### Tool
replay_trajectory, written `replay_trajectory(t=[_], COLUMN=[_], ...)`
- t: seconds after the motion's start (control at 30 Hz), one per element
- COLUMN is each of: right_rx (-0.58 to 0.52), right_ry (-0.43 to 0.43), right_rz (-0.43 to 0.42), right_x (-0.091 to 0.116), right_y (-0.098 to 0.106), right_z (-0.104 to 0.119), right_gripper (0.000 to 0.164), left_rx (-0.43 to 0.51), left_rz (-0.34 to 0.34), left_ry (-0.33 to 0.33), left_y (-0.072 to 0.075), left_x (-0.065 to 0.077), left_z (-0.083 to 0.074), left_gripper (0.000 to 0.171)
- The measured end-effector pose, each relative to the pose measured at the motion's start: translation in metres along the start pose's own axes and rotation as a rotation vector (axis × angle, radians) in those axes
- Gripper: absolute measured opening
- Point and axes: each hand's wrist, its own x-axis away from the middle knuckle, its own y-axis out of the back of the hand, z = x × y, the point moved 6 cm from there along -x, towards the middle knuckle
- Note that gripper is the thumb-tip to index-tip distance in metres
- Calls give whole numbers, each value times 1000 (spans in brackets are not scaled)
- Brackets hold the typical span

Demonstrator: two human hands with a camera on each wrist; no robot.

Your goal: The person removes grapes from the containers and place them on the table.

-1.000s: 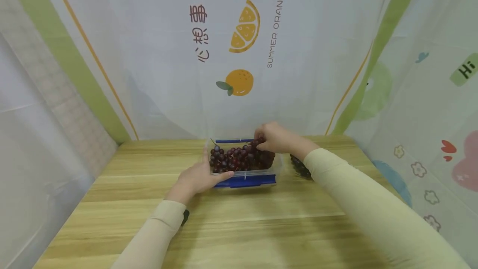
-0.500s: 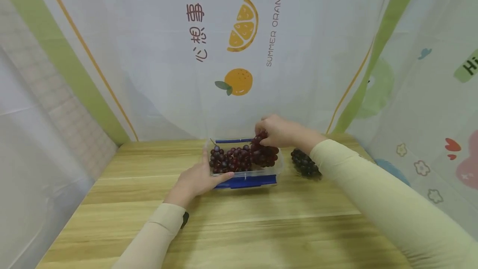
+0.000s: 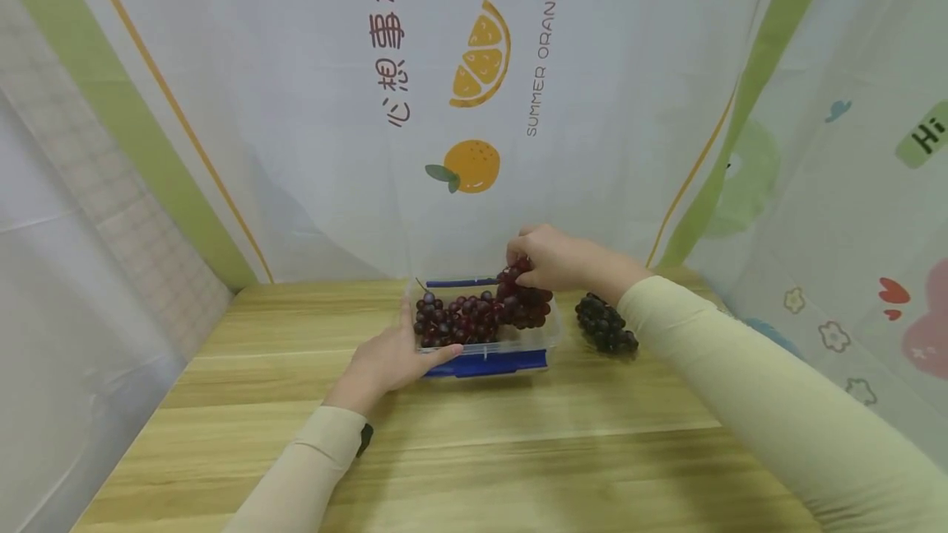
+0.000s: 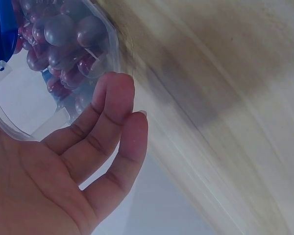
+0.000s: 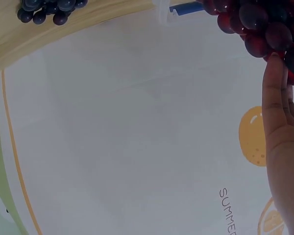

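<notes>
A clear plastic food container (image 3: 551, 336) with blue side latches stands on the wooden table. Dark red grapes (image 3: 452, 315) fill its left part. My left hand (image 3: 388, 352) rests at its near left corner, the thumb straight along the front rim and a finger up the left end. In the left wrist view, loosely bent fingers (image 4: 120, 98) lie beside the container's wall. My right hand (image 3: 551, 257) pinches a bunch of red grapes (image 3: 524, 303) by its top, and the bunch hangs over the container's right part. Fingertips touch this bunch (image 5: 257, 44) in the right wrist view.
A bunch of black grapes (image 3: 606, 326) lies on the table (image 3: 459, 451), right of the container. Behind the table's back edge hangs a white curtain (image 3: 333, 187) printed with oranges. More printed cloth (image 3: 837, 187) hangs at the right side.
My right hand has risen slightly, lifting the bunch of red grapes a little. The right forearm has shifted right, uncovering more of the black grapes. My left hand keeps its place.
</notes>
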Motion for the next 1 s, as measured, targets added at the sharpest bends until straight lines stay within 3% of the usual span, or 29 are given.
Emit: replay_trajectory(t=[0.63,1.0], right_rx=[-20,10], right_ry=[0,28], right_rz=[-12,-38], right_x=[4,15], right_y=[7,25], right_z=[-6,-4], right_gripper=[20,17], left_rx=[-1,6], left_rz=[5,-3], left_ry=[-5,-8], left_y=[0,-2], left_x=[1,0], left_z=[1,1], left_gripper=[145,141])
